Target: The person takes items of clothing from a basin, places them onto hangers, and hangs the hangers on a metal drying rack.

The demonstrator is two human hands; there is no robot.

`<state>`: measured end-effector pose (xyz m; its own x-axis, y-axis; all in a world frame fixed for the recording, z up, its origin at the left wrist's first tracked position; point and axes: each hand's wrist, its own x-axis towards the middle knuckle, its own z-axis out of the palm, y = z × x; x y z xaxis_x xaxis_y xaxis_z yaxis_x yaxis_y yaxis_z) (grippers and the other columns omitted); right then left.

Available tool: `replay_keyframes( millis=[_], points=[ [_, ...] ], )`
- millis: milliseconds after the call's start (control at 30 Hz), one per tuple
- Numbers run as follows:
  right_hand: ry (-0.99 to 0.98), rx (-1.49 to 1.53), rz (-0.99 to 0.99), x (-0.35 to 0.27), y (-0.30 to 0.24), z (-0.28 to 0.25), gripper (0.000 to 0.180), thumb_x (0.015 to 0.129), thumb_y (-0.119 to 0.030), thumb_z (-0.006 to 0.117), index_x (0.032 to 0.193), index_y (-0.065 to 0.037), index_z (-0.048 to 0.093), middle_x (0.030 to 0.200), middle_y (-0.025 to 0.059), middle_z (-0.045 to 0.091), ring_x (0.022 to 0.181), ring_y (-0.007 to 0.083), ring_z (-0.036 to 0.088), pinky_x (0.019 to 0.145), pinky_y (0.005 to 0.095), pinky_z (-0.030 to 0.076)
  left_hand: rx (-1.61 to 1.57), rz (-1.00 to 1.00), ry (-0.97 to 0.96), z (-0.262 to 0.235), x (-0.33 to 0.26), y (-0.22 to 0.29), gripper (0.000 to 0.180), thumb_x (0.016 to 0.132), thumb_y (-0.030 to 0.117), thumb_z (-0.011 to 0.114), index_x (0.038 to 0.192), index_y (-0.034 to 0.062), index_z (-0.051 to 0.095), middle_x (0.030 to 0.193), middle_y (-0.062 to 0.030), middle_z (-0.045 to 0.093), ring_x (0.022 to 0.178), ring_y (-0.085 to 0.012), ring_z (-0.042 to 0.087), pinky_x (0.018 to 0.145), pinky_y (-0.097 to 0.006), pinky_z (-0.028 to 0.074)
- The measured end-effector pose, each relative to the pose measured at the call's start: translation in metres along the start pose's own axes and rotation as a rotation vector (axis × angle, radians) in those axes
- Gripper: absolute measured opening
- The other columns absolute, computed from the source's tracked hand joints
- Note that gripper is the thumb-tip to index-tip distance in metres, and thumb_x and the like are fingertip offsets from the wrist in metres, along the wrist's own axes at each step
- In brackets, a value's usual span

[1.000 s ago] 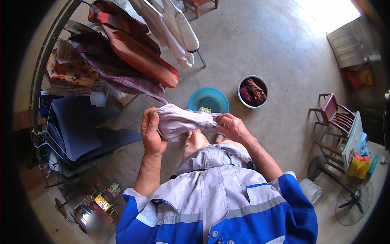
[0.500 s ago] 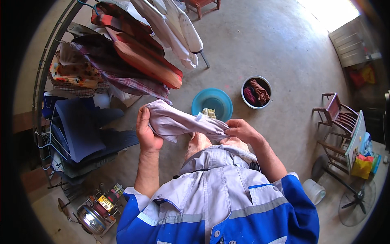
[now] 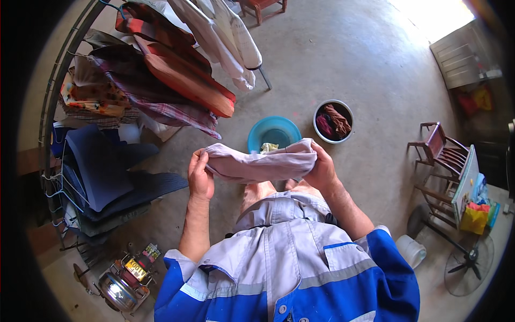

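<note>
Straightening step, apparently: left hand (image 3: 200, 178) and right hand (image 3: 323, 170) pinch opposite ends of the pale cloth (image 3: 257, 166), spanning between them, nearer the wearer than the blue basin (image 3: 276, 126) — the next move likely calls for even grips.

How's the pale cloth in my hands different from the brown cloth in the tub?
The pale cloth is light pinkish; the brown cloth is much darker. The pale cloth is held spread out between your left hand and right hand; the brown cloth lies bunched in the tub. Both show creases.
</note>
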<state>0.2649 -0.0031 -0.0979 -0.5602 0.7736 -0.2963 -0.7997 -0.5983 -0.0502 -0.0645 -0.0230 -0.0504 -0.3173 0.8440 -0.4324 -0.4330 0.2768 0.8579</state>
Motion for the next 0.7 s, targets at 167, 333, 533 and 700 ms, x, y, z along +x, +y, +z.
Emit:
replay_keyframes(
  millis=[167,333,533,700],
  points=[
    [0.041,-0.199,-0.166,-0.007,-0.009,0.007,0.043,0.102,-0.032,0.044,0.131,-0.001,0.053,0.131,0.0160,0.059,0.121,0.0298,0.057,0.108,0.0467,0.040,-0.071,0.014,-0.122,-0.009,-0.002,-0.004,0.018,0.094,0.007,0.051,0.110,0.0074,0.057,0.104,-0.0028,0.062,0.098,-0.0144,0.058,0.092,-0.032,0.045],
    [0.201,-0.302,-0.287,-0.018,-0.024,-0.011,0.031,0.104,-0.024,0.045,0.126,-0.003,0.054,0.117,0.0097,0.065,0.108,0.0220,0.064,0.095,0.0386,0.051,0.082,0.093,-0.205,-0.013,0.001,-0.005,0.018,0.093,0.001,0.047,0.107,0.0054,0.058,0.113,-0.0074,0.064,0.099,-0.0127,0.058,0.092,-0.029,0.046],
    [0.141,-0.418,-0.335,-0.034,-0.019,-0.013,0.032,0.097,-0.015,0.050,0.128,-0.004,0.052,0.121,0.0114,0.063,0.114,0.0251,0.061,0.100,0.0428,0.047,0.422,0.127,-0.256,-0.016,0.003,-0.016,0.016,0.096,0.001,0.048,0.107,0.0078,0.058,0.124,-0.0060,0.063,0.091,-0.0050,0.057,0.072,-0.021,0.048],
    [0.022,-0.467,-0.354,-0.044,-0.017,-0.026,0.031,0.090,0.006,0.048,0.120,0.000,0.056,0.111,0.0091,0.064,0.104,0.0169,0.061,0.093,0.0331,0.049,0.709,-0.003,-0.254,-0.011,0.001,-0.021,0.014,0.098,0.005,0.049,0.108,0.0051,0.058,0.117,-0.0070,0.065,0.077,-0.0076,0.061,0.067,-0.024,0.051]
  ],
)
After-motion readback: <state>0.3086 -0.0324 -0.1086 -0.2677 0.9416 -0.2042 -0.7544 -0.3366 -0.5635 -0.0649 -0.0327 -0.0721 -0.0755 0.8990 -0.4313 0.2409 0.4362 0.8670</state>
